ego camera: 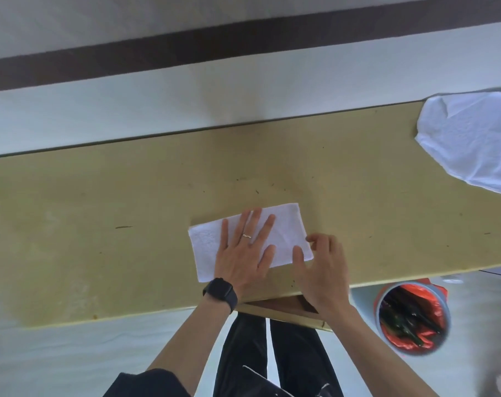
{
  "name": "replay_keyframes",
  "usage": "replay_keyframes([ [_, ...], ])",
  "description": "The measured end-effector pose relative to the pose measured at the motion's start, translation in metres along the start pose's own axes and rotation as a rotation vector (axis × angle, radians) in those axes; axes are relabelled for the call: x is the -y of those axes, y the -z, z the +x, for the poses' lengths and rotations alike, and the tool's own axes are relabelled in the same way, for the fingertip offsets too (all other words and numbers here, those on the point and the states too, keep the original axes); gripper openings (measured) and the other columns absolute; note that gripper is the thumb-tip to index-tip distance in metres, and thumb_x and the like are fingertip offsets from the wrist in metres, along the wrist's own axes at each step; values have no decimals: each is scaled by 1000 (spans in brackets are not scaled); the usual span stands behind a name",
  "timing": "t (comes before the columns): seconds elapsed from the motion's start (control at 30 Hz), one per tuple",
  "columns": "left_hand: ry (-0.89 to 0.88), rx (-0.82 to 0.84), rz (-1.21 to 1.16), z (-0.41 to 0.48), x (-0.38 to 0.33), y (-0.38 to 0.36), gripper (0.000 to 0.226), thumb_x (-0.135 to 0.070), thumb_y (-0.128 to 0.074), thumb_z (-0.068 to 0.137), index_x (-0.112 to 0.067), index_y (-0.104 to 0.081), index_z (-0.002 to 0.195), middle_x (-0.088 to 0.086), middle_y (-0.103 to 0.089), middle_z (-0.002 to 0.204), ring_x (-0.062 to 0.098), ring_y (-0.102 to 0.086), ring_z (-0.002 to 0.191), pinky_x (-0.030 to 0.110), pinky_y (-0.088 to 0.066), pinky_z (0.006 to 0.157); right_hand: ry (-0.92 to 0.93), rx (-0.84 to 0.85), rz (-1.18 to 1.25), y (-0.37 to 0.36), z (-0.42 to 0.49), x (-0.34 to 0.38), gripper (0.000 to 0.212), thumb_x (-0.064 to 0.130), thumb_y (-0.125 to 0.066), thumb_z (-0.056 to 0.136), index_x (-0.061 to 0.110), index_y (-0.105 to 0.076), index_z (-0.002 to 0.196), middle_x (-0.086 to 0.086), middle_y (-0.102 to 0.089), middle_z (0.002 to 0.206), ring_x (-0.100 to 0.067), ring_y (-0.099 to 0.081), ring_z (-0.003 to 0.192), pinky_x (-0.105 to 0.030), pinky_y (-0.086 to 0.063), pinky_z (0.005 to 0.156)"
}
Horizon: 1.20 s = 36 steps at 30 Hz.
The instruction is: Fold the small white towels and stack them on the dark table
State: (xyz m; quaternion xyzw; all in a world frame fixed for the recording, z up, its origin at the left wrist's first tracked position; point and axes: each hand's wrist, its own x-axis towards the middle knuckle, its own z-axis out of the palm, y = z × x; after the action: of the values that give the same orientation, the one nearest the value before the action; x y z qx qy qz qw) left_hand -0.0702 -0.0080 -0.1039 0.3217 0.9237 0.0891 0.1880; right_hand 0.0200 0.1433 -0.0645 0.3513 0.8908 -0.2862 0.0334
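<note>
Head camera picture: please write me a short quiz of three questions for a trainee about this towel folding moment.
1. True or false: the left hand lies flat on the folded towel.
2. Which end of the towel does the right hand touch? A: left end. B: right end.
3. Fill in: the crumpled white cloth lies at the table's far ____ end.
Key: 1 true; 2 B; 3 right.

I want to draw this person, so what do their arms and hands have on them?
The left hand has a thin silver ring on one finger, and a black watch with a black strap sits on that wrist. The right hand wears nothing that shows. Both forearms are bare; a black sleeve shows at the left upper arm.
</note>
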Motion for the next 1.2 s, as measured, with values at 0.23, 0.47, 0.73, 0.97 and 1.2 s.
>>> replay_keyframes([
  [0.23, 171, -47, 40, -32, 48, -8, 59, -44, -28, 101, -32, -16, 157, 1, -10, 166, 29, -9, 152, 58, -5, 119, 172, 118, -232, -57, 5, 17, 67, 42, -27, 102, 19, 1, 159, 1, 7, 166, -13, 7, 152, -47, -4, 122],
  [0.47, 195, -30, 13, -33, 55, -11, 58, -53, -25, 100, -40, -14, 156, -2, -10, 165, 29, -7, 152, 57, -2, 120, 190, 162, -273, -61, 14, 7, 69, 49, -26, 100, 19, -3, 158, 3, 10, 166, -11, 11, 151, -53, 2, 122],
  [0.73, 177, -197, -27, -62, 45, 9, 34, -33, -57, 86, -37, -63, 119, -5, -66, 100, 24, -59, 89, 36, -45, 84, 435, 197, -446, -47, 93, 69, 49, 56, -24, 99, 44, -39, 145, 3, -5, 166, -24, 10, 152, -58, 6, 118],
  [0.97, 76, -282, -75, -75, 46, -5, 19, -29, -54, 93, -32, -64, 109, -11, -62, 73, 21, -56, 71, 32, -45, 68, 591, 185, -295, -45, 63, 60, 50, 40, -36, 99, 28, -43, 147, 2, -26, 162, -20, -15, 151, -52, -19, 119],
  [1.2, -182, -351, 27, -88, 61, -14, 36, -41, -63, 92, -25, -67, 123, 4, -62, 131, 24, -58, 113, 39, -47, 98, 796, 212, -287, -31, -39, -37, 69, 44, -59, 93, 10, -38, 150, -3, -27, 162, -20, -24, 149, -53, -32, 114],
])
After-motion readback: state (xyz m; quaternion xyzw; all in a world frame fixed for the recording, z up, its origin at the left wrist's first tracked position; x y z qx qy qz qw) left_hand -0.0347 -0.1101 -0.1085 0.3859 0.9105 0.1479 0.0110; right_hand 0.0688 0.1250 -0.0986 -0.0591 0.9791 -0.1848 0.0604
